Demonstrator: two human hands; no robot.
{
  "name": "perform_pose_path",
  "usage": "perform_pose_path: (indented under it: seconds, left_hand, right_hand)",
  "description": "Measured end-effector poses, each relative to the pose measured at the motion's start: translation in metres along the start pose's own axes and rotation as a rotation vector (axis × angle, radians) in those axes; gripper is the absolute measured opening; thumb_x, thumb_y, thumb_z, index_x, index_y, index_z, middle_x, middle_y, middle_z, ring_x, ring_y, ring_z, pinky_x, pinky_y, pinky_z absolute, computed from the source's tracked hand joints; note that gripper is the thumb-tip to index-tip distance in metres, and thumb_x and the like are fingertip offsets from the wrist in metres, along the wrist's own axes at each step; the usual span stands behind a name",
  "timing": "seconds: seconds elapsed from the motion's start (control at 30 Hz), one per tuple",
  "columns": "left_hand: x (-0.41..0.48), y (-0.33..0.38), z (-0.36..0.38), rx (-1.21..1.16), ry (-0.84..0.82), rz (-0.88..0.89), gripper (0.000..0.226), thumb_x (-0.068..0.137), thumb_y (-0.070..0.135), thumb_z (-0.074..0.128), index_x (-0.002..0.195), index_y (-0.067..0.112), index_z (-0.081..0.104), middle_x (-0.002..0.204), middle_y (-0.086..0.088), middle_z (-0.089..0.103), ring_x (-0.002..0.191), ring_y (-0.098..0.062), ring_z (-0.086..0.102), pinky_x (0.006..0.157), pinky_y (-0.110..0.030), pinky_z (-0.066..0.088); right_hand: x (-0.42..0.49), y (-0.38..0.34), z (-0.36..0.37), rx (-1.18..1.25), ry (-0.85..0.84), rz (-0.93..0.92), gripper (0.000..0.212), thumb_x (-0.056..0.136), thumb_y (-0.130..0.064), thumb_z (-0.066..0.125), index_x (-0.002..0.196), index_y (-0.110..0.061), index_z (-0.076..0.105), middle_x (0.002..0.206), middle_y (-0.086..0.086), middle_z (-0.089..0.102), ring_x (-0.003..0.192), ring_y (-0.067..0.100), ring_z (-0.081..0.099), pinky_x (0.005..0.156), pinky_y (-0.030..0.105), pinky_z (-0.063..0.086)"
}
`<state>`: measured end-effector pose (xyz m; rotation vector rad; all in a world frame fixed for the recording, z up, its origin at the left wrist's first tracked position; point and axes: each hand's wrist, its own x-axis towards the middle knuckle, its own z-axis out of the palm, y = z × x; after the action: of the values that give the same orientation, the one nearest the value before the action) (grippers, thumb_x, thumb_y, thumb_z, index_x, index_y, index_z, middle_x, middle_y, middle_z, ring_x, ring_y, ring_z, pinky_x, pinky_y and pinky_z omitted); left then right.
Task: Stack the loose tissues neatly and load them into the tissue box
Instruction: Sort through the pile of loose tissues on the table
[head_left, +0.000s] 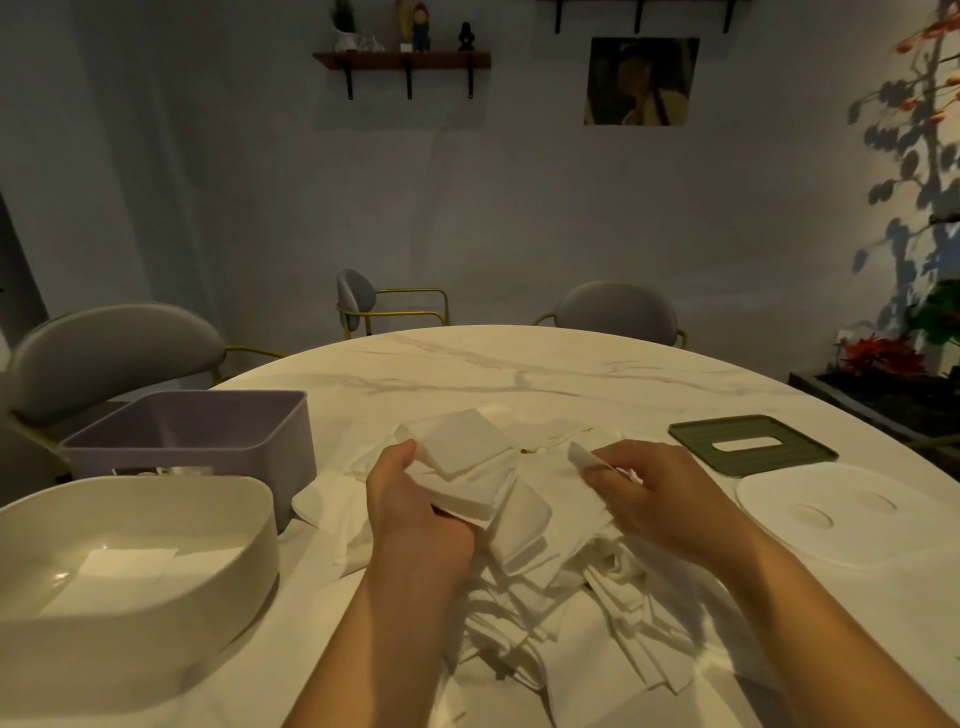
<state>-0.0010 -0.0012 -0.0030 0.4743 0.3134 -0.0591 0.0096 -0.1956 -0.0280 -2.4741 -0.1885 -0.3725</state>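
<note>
1. The person's left hand (410, 499) gripped a stack of folded tissues (467, 457), with the thumb on top and the fingers curled underneath, and held it just above the table.
2. The right hand (660, 499) pinched the corner of a single tissue (579, 454) between thumb and fingers, just to the right of the stack and apart from it.
3. A pile of loose tissues (571, 597) lay spread in disorder on the table (519, 374) beneath and between both forearms, reaching the near edge of the view.
4. A white box (130, 639) with rounded corners stood open at the near left of the table. A flat sheet (119, 571) lay on its floor.
5. A purple box (208, 457), also open, stood just behind the white box and seemed to touch it. What it contained could not be made out.
6. A green lid (696, 434) with a long slot in its middle lay flat on the table at the right, beyond the right hand.
7. A white lid (779, 488) with two round dimples lay flat nearer than the green lid, just beside it.
8. Grey chairs (618, 312) with gold frames stood around the far side of the table.
9. On the wall behind hung a shelf (400, 60) with small ornaments and a picture (641, 80).
</note>
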Motion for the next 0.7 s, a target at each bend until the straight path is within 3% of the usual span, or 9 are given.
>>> perform_pose_path:
  seconds: [0.17, 0.27, 0.33, 0.53, 0.7]
  left_hand:
    - [-0.002, 0.001, 0.001, 0.004, -0.038, -0.010, 0.026, 0.095, 0.025, 0.045, 0.115, 0.012, 0.056, 0.110, -0.017, 0.062, 0.093, -0.035, 0.060, 0.079, -0.047, 0.050]
    - [-0.006, 0.001, 0.004, 0.027, -0.034, -0.001, 0.018, 0.096, 0.027, 0.043, 0.096, 0.014, 0.057, 0.098, -0.014, 0.063, 0.086, -0.033, 0.059, 0.073, -0.044, 0.049]
    - [-0.007, 0.001, 0.005, 0.035, -0.046, 0.009, 0.019, 0.097, 0.028, 0.041, 0.095, 0.015, 0.056, 0.095, -0.013, 0.062, 0.085, -0.032, 0.058, 0.070, -0.043, 0.048]
    - [-0.009, -0.001, 0.005, 0.038, -0.067, 0.000, 0.019, 0.098, 0.029, 0.041, 0.106, 0.016, 0.053, 0.096, -0.013, 0.061, 0.084, -0.032, 0.057, 0.067, -0.042, 0.048]
    - [-0.007, -0.002, 0.004, 0.033, -0.073, -0.012, 0.024, 0.097, 0.029, 0.041, 0.113, 0.015, 0.052, 0.097, -0.015, 0.061, 0.084, -0.034, 0.058, 0.070, -0.044, 0.048]
  right_hand:
    - [0.001, -0.006, 0.001, 0.160, 0.172, 0.080, 0.036, 0.096, -0.032, 0.049, 0.076, -0.010, 0.069, 0.072, -0.002, 0.065, 0.066, 0.015, 0.057, 0.063, 0.031, 0.044]
    - [0.002, -0.006, -0.002, 0.406, 0.249, 0.210, 0.041, 0.096, -0.028, 0.049, 0.080, 0.007, 0.062, 0.069, 0.022, 0.054, 0.063, 0.024, 0.043, 0.060, 0.033, 0.035]
    - [0.003, -0.006, -0.006, 0.537, 0.302, 0.308, 0.039, 0.097, -0.027, 0.047, 0.070, 0.001, 0.054, 0.066, 0.015, 0.042, 0.066, 0.024, 0.035, 0.059, 0.033, 0.029]
    - [0.007, -0.007, -0.012, 0.661, 0.280, 0.556, 0.027, 0.098, -0.021, 0.039, 0.086, -0.005, 0.058, 0.087, 0.014, 0.052, 0.082, 0.028, 0.045, 0.073, 0.042, 0.041]
    - [0.005, -0.012, -0.022, 0.786, 0.305, 0.756, 0.016, 0.090, -0.018, 0.044, 0.091, -0.008, 0.057, 0.086, 0.013, 0.056, 0.082, 0.033, 0.054, 0.077, 0.043, 0.046]
